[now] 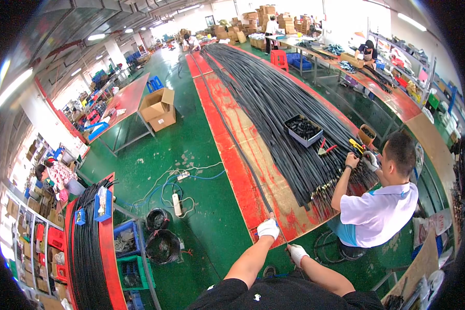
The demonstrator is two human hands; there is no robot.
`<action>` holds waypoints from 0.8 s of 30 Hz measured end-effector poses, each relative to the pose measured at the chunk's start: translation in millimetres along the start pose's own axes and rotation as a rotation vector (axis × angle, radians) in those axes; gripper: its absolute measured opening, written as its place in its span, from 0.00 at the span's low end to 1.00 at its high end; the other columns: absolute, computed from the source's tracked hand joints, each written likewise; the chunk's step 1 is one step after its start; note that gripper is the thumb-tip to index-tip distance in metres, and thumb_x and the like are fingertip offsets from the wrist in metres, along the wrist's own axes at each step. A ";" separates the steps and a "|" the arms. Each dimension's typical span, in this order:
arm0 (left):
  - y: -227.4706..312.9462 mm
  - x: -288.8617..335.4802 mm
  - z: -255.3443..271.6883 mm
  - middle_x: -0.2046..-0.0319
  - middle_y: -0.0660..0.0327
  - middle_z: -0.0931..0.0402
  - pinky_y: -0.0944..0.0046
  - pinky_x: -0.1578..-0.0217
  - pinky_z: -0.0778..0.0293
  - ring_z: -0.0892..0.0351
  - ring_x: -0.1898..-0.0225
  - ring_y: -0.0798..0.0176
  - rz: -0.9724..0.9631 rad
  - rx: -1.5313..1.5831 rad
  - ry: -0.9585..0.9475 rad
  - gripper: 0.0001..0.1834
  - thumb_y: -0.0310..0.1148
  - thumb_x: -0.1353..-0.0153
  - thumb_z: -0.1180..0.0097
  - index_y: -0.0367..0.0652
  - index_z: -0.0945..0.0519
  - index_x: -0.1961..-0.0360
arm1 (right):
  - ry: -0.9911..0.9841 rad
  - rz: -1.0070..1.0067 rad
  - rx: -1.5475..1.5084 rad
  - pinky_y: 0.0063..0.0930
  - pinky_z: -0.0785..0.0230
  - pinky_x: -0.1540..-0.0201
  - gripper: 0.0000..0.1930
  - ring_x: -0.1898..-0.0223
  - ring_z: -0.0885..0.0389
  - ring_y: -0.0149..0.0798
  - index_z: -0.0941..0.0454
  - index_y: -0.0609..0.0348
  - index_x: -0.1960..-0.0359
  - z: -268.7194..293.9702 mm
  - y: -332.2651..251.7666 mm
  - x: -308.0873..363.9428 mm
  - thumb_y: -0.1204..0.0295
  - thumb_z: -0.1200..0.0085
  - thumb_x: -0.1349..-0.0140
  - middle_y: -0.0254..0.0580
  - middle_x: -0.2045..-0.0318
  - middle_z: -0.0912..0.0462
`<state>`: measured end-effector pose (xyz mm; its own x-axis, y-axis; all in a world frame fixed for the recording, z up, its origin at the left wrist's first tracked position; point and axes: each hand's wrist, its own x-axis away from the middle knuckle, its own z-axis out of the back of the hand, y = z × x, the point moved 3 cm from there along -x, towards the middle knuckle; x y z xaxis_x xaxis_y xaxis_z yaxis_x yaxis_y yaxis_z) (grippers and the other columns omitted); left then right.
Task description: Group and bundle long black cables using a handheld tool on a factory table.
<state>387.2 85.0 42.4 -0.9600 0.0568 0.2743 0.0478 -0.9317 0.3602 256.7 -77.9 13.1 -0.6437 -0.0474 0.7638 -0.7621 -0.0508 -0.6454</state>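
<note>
My left hand (268, 228), in a white glove, is closed around the end of a long black tube-like cable (237, 147) at the table's near edge. That cable runs up the left side of the long red table (225, 139). Lower and to the right, my right hand (297, 254), also gloved, is closed on a thin dark cord (283, 236) that stretches from near my left hand. Whether the cord goes inside the black cable is too small to tell. Right of my hands lies a broad bundle of black cables (274, 113) with bare-looking ends towards me.
At the right a co-worker (380, 206) sits handling cable ends beside red-handled pliers (325, 150). On the bundle rests a box of black parts (303, 132). Left on the floor are dark buckets (163, 245), a power strip (177, 205) with loose cords, and a cardboard box (158, 109).
</note>
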 end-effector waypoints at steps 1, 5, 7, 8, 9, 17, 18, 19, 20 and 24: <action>1.7 -0.5 1.9 0.53 0.44 0.15 0.44 0.51 0.19 0.13 0.52 0.42 0.001 0.007 -0.004 0.31 0.38 0.28 0.56 0.44 0.33 0.25 | 0.003 0.013 0.007 0.32 0.39 0.78 0.15 0.79 0.33 0.32 0.20 0.54 0.59 1.1 0.5 0.5 0.57 0.52 0.21 0.31 0.77 0.29; -3.5 -4.8 -2.6 0.53 0.44 0.16 0.43 0.52 0.19 0.13 0.52 0.41 -0.007 -0.009 0.029 0.31 0.39 0.28 0.57 0.44 0.34 0.25 | 0.006 0.020 -0.024 0.32 0.39 0.77 0.16 0.77 0.30 0.32 0.19 0.56 0.54 -1.2 4.2 6.0 0.57 0.51 0.21 0.33 0.75 0.26; -6.9 -6.6 -8.8 0.54 0.44 0.16 0.43 0.52 0.20 0.13 0.53 0.40 0.003 0.004 0.010 0.31 0.41 0.29 0.55 0.46 0.33 0.26 | 0.009 0.016 -0.044 0.32 0.38 0.76 0.16 0.76 0.28 0.32 0.18 0.57 0.52 -1.8 11.1 2.9 0.57 0.51 0.21 0.33 0.74 0.25; -7.3 -8.2 -10.6 0.55 0.44 0.16 0.42 0.52 0.20 0.13 0.53 0.41 -0.014 -0.010 0.028 0.31 0.42 0.29 0.54 0.46 0.32 0.26 | 0.008 0.029 -0.039 0.31 0.38 0.76 0.16 0.76 0.28 0.32 0.19 0.56 0.52 -1.3 11.7 -0.4 0.57 0.50 0.21 0.33 0.74 0.25; -7.9 -7.7 -12.5 0.54 0.44 0.16 0.43 0.52 0.20 0.13 0.52 0.41 -0.014 -0.018 0.013 0.32 0.42 0.29 0.56 0.45 0.34 0.25 | 0.002 0.030 -0.034 0.31 0.38 0.76 0.15 0.76 0.28 0.32 0.19 0.56 0.52 -3.6 16.3 -1.9 0.58 0.50 0.21 0.33 0.74 0.24; -18.8 -3.7 -25.3 0.54 0.46 0.17 0.44 0.53 0.18 0.13 0.55 0.43 0.010 -0.038 0.019 0.38 0.42 0.33 0.46 0.45 0.36 0.23 | -0.041 0.097 -0.124 0.31 0.40 0.79 0.12 0.81 0.33 0.31 0.22 0.53 0.58 -19.4 25.8 -33.6 0.60 0.50 0.22 0.30 0.78 0.29; -25.2 -7.8 -27.2 0.53 0.46 0.17 0.44 0.54 0.18 0.13 0.55 0.42 0.032 -0.035 0.015 0.40 0.43 0.34 0.45 0.45 0.38 0.22 | -0.059 0.052 -0.156 0.31 0.40 0.78 0.12 0.79 0.32 0.31 0.21 0.55 0.54 -23.5 24.6 -39.8 0.60 0.50 0.22 0.31 0.77 0.27; -25.5 -11.9 -25.4 0.53 0.45 0.17 0.43 0.54 0.18 0.13 0.56 0.42 0.046 -0.031 0.012 0.42 0.44 0.35 0.44 0.46 0.39 0.21 | -0.070 0.011 -0.189 0.30 0.39 0.77 0.14 0.78 0.31 0.30 0.21 0.56 0.51 -25.6 21.7 -45.0 0.59 0.50 0.22 0.32 0.75 0.25; -25.5 -15.9 -24.1 0.53 0.46 0.17 0.44 0.54 0.17 0.12 0.56 0.43 0.056 -0.060 0.008 0.43 0.43 0.36 0.43 0.46 0.40 0.21 | -0.080 -0.031 -0.222 0.30 0.39 0.76 0.16 0.77 0.30 0.30 0.20 0.58 0.47 -28.7 21.7 -47.6 0.59 0.49 0.22 0.32 0.74 0.23; -28.3 -21.5 -22.2 0.52 0.46 0.16 0.44 0.53 0.17 0.12 0.55 0.44 0.043 -0.126 0.018 0.38 0.40 0.32 0.49 0.45 0.38 0.21 | -0.023 -0.014 -0.287 0.29 0.43 0.78 0.13 0.80 0.35 0.27 0.21 0.58 0.51 -37.6 29.1 -45.9 0.61 0.47 0.22 0.28 0.79 0.29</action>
<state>400.4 102.2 6.6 -0.9626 0.0108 0.2707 0.0547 -0.9708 0.2335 261.5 -39.7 -40.6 -0.6338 -0.0713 0.7702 -0.7615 0.2322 -0.6052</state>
